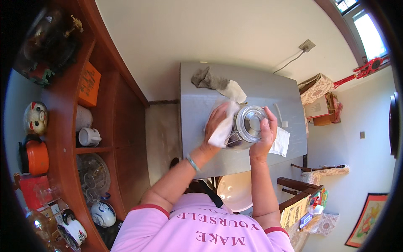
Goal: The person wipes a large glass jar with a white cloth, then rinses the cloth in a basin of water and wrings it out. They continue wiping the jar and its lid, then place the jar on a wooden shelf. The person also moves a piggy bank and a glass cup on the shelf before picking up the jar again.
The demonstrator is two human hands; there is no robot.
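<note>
A glass jar with a wire-clasp glass lid (251,122) is held over the grey tabletop (201,157). My right hand (267,135) grips the jar's right side, with its thumb and fingers around the lid's rim. On the other side, my left hand (217,121) holds a white cloth or paper wipe (224,127) against the jar; the wipe looks blurred. The jar's lower part and contents are mostly hidden. Behind the jar lies a grey rag (209,79) beside a crumpled white piece (233,91). A folded white sheet (281,141) lies right of my right hand.
A small white strip-like item (279,115) lies at the table's right. Below the front edge sits a large pale basin (234,190). A wooden chair (299,189) with packets is at right, a wooden shelf cabinet (100,126) at left. A cord runs from a wall socket (307,46).
</note>
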